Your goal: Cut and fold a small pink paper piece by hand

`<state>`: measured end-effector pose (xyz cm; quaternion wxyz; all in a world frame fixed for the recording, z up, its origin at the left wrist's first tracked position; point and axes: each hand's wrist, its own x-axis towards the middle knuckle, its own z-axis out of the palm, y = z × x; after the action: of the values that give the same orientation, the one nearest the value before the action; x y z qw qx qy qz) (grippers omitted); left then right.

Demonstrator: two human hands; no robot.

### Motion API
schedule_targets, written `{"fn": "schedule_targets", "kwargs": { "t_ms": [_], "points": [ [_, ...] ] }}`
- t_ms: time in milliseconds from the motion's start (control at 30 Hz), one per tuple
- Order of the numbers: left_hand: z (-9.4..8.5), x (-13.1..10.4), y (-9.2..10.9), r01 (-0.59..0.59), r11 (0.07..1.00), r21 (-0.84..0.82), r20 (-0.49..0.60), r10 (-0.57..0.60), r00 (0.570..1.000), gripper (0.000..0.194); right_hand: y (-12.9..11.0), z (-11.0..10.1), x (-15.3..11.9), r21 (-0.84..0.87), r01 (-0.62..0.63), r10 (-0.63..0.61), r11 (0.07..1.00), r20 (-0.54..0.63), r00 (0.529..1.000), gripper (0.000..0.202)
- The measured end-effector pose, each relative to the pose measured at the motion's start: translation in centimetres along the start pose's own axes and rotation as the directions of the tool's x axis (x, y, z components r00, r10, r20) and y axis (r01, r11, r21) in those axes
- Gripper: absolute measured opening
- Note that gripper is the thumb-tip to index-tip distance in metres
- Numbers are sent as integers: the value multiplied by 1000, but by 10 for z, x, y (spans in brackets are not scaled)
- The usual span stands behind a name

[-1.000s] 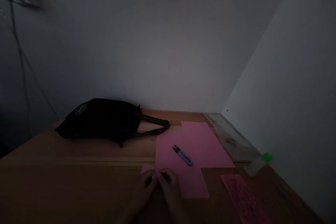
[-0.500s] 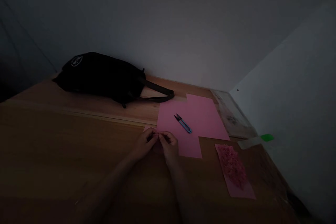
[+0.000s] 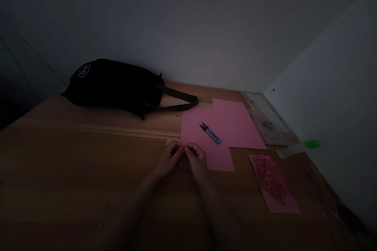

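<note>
My left hand (image 3: 168, 160) and my right hand (image 3: 198, 162) meet at the front edge of the pink sheets. Both are closed in a pinch, fingertips almost touching, on a small pink piece (image 3: 183, 148). It is too small and dark to tell its kind. Under and behind the hands lie overlapping pink paper sheets (image 3: 238, 125). Blue thread snips (image 3: 211, 134) with dark blades rest on them, just beyond my right hand. To the right, a narrow pink sheet (image 3: 284, 207) carries a heap of small crinkled pink pieces (image 3: 270, 178).
A black bag (image 3: 114, 86) with a looped strap lies at the back left of the wooden table (image 3: 73, 164), against the wall. A clear plastic sheet (image 3: 272, 125) lies at the back right. Near the right edge is a pale strip with a green end (image 3: 312, 144).
The view has shifted slightly, so the table things appear a little further right. Both hands stay together, still pinching the small pink piece, with slight finger movement.
</note>
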<state>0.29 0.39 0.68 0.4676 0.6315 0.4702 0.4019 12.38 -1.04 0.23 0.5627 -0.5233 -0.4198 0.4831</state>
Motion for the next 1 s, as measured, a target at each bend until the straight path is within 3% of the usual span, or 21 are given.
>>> {"fn": "schedule_targets", "kwargs": {
  "t_ms": [300, 1000],
  "points": [
    [1, 0, 2, -23, 1000, 0, -26, 23, 999, 17, 0, 2, -1, 18, 6, -6, 1000, -14, 1000, 21],
    [1, 2, -8, -52, 998, 44, -36, 54, 998, 16, 3, 4, -1, -55, 68, -69, 996, -5, 998, 15]
  ]
}}
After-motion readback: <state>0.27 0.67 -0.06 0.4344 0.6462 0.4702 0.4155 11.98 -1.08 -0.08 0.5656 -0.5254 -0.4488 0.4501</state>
